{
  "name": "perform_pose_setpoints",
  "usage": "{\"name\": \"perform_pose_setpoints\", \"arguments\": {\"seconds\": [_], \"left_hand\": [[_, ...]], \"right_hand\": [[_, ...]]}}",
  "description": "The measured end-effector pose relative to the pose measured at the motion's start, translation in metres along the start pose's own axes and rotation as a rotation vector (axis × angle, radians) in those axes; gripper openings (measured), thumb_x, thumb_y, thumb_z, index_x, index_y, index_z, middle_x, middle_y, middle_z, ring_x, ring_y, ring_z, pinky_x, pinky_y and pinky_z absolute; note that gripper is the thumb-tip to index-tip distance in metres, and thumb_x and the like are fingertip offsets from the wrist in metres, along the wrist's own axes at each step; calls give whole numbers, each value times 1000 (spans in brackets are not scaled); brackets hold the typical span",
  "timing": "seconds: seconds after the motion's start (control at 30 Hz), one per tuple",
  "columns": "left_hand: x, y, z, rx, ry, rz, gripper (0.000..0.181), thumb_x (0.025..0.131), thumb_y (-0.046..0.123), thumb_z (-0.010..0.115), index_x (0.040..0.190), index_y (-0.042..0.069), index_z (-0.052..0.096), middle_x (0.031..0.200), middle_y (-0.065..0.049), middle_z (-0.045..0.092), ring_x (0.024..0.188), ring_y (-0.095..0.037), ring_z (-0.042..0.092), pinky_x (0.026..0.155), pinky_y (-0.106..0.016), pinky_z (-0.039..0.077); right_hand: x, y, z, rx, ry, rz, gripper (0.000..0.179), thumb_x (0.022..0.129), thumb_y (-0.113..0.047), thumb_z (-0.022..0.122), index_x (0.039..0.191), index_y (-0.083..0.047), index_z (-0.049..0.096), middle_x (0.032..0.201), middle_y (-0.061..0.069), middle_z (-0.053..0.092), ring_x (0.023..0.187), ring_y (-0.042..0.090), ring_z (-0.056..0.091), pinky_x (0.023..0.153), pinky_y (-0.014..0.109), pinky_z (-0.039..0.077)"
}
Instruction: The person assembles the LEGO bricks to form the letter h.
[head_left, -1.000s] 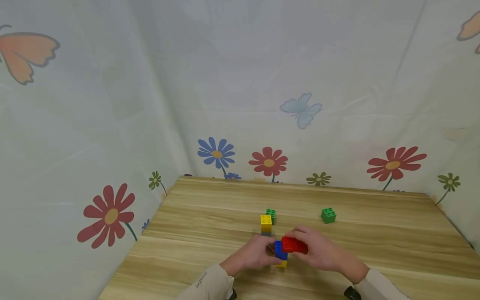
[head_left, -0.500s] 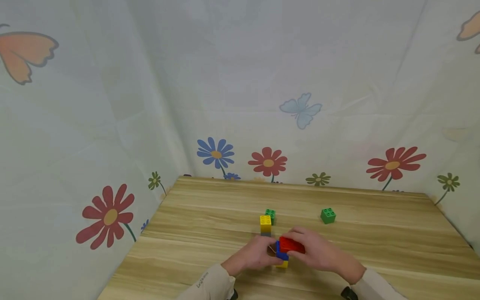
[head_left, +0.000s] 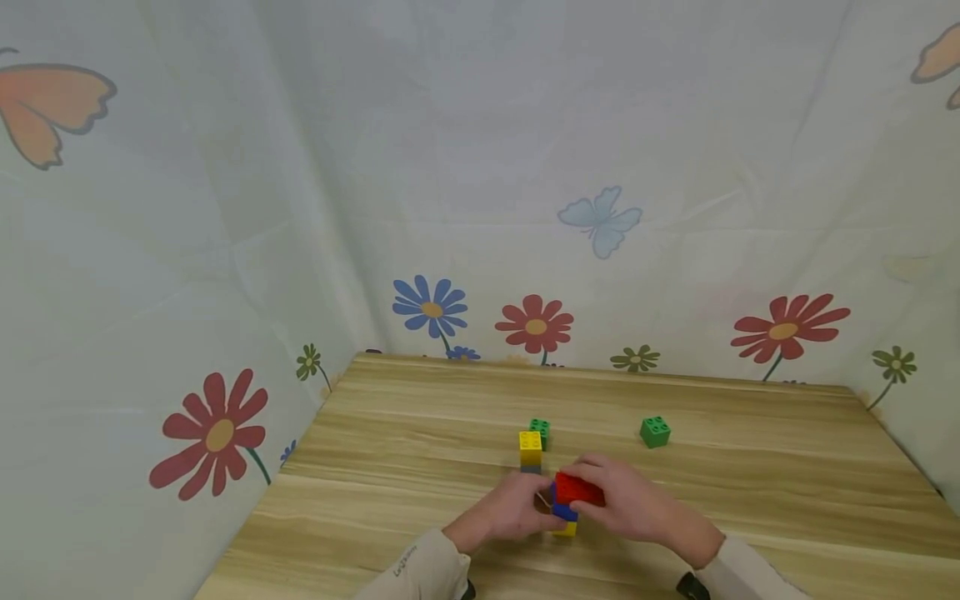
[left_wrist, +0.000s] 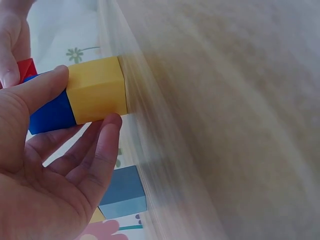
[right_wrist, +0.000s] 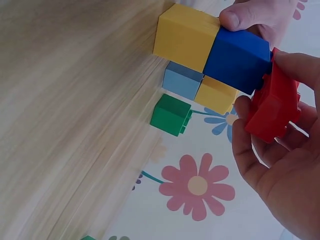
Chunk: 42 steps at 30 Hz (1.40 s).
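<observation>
Carefully level the red brick (right_wrist: 274, 105), pinched in the right hand (head_left: 632, 500), against the blue block (right_wrist: 237, 61) gripped in the left hand (head_left: 512, 507) before pressing.

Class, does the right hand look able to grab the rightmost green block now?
Probably not: the right hand grips the red block, though the way to the rightmost green block looks free.

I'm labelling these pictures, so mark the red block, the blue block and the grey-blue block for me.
Red block (right_wrist: 272, 107): right wrist view, on its smooth side.
Blue block (right_wrist: 235, 62): right wrist view, middle of its side.
Grey-blue block (left_wrist: 123, 186): left wrist view, on the darker of its visible sides.
</observation>
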<state>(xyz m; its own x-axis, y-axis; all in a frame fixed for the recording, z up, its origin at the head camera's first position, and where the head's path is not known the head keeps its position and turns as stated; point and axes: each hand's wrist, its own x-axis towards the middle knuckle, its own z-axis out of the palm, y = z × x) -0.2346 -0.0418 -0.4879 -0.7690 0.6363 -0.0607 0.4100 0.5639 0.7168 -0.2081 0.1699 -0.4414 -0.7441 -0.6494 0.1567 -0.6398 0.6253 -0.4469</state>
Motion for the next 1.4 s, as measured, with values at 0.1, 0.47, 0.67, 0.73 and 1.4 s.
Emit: {"name": "perform_pose_setpoints", "arguments": {"seconds": [0.1,0.47,0.67,0.73,1.4], "left_hand": [[0,-1,0,7,7,7,23,80,28,77,99,19,67,87,14,64,78,1,59,69,-17,48],[-1,0,0,-2,17,22,24,79,25,78,99,18,67,86,13,64,78,1,60,68,-17,48],[-1,2,0,-2,20,35,25,79,24,78,101,17,67,86,13,65,78,0,60,68,-17,48],[-1,2,-1,0,17,34,26,79,24,78,101,18,67,87,13,65,78,0,60,68,-17,48],[-1,1,0,-34,-4,2,26,80,24,77,103,19,66,89,14,64,78,1,60,68,-18,49]], "right_hand": [[1,0,0,-1,4,-3,38,90,-31,66,121,-11,61,110,-3,58,86,6,52,74,24,50],[6,2,0,26,-10,-6,35,86,-25,71,117,-11,62,104,-7,60,84,4,52,74,24,49],[6,-1,-2,2,-5,-38,34,85,-23,72,116,-12,64,103,-8,60,85,4,53,76,23,50],[5,-2,-2,-5,-5,-40,34,84,-23,73,116,-12,64,103,-8,60,85,4,53,76,23,50],[9,0,-4,25,-34,-21,35,86,-26,71,117,-10,65,102,-6,63,84,3,55,74,21,49]]}}
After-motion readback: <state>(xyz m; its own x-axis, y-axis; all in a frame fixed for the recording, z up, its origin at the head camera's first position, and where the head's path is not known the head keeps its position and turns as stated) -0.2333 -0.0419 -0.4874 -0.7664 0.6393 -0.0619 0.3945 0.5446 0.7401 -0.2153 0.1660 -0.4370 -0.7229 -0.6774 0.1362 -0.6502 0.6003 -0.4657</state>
